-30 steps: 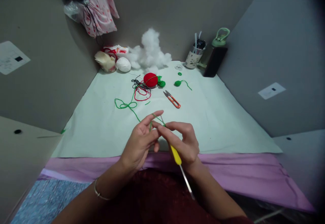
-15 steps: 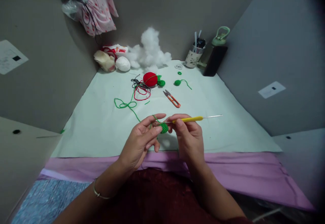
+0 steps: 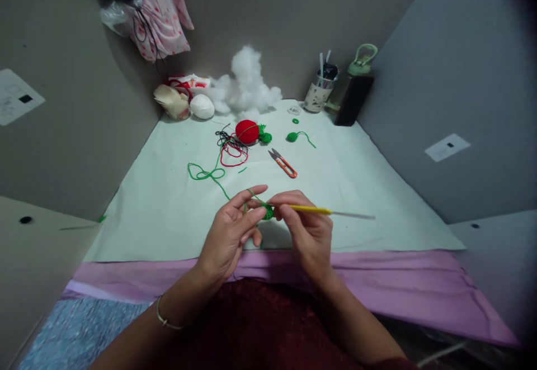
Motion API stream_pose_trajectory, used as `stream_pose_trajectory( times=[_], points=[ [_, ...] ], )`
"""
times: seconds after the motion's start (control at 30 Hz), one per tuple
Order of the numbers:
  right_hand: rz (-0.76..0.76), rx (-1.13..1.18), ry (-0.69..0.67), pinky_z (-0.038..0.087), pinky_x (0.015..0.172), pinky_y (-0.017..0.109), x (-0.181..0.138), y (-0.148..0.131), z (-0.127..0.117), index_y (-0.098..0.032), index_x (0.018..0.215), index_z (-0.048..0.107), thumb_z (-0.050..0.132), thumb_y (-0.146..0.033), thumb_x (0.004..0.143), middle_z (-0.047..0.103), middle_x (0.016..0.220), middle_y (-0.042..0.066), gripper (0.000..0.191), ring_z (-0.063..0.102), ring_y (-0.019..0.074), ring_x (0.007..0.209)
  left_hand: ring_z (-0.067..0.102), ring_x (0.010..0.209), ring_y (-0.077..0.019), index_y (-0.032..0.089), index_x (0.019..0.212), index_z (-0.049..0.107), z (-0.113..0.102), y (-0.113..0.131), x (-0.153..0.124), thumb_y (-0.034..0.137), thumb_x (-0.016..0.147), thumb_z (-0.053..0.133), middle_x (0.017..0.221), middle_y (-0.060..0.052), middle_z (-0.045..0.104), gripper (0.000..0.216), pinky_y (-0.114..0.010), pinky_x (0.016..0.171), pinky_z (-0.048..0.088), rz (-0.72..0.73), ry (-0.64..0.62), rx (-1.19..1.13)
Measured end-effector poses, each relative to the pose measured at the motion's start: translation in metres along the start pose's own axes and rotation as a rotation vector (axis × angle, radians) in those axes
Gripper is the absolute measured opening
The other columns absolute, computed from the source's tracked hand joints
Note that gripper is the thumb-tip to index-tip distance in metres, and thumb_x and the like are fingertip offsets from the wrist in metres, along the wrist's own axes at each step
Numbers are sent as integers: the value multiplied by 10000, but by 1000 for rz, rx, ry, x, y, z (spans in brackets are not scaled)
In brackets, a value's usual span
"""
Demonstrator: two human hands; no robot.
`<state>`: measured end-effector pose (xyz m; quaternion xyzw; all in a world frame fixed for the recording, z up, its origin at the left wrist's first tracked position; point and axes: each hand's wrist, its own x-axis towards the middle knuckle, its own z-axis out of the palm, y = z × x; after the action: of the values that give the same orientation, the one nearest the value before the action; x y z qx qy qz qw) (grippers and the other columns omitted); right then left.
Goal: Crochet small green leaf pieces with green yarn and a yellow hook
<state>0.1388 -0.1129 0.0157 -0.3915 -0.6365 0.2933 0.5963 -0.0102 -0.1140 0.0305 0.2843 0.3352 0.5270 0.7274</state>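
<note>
Between both hands, nubbly green crochet round, slim yellow-handled hook.

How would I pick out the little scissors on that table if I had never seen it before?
Start at the pale green mat covering the table, then find the red crocheted ball near its far middle. Just right of and nearer than the ball lie the thread snips, flat and apart from the yarn: the only orange-handled, metal-bladed thing there.
</note>
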Motion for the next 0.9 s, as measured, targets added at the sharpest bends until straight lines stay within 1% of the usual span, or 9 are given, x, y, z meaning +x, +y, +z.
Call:
stream_pose_trajectory(
  times=[0.1,0.17,0.23,0.33,0.4,0.47,0.6,0.77,0.9],
  points=[
    [-309,-321,-30,587,816,332,-3,4,0,-293,1214,772,669,-74,949,770,1084,65,359,709,193,970,263,440,17,167,1199,778,0,-2,2,222,814,870,724,69,518,399,-118,430,419,-70,-14,-78],
    [-387,-376,-15,587,817,335,-4,6,-1,-292,1252,762,677,-50,933,768,1101,74,409,709,197,979,205,446,16,126,1149,797,-3,-1,4,231,817,871,664,86,444,356,-103,416,378,-157,-53,-147],
    [-292,-242,41,577,774,324,-1,4,-4,-291,1207,775,652,-75,960,765,1033,55,351,699,179,908,182,461,13,109,1112,811,-5,3,6,200,799,881,643,98,389,333,-85,410,342,-188,-62,-206],
    [24,132,139,542,665,303,5,-1,-5,-276,1038,800,620,-188,1009,741,909,23,203,651,144,734,190,464,12,137,1105,820,-6,9,7,145,787,880,635,101,389,324,-72,410,327,-146,-39,-227],
    [182,313,117,529,632,293,9,-3,-4,-257,973,802,649,-274,1003,729,869,19,157,635,136,687,215,449,15,169,1133,814,-4,10,5,148,810,861,658,89,466,328,-85,419,365,-133,-60,-185],
    [275,377,64,534,662,288,10,-2,-2,-250,962,806,691,-321,980,735,867,18,137,641,137,709,256,442,17,194,1170,800,-2,7,2,170,834,844,739,59,582,340,-112,446,428,-120,-86,-127],
    [397,440,20,521,684,266,8,7,2,-256,970,816,718,-363,965,752,875,13,146,634,129,730,305,454,8,185,1199,779,-2,-1,1,221,864,825,830,8,676,339,-147,494,487,-96,-76,-44],
    [461,488,28,495,629,244,8,12,1,-246,959,813,752,-380,938,711,751,-7,149,610,123,680,281,446,8,177,1230,768,-6,-5,5,245,886,805,796,9,664,352,-135,479,454,-131,-91,-21],
    [469,474,35,498,609,240,8,12,0,-233,961,814,756,-391,932,696,737,-7,171,609,122,672,285,441,10,173,1189,776,-7,-6,7,236,876,813,755,18,648,321,-113,459,415,-173,-99,-66]
  ],
)
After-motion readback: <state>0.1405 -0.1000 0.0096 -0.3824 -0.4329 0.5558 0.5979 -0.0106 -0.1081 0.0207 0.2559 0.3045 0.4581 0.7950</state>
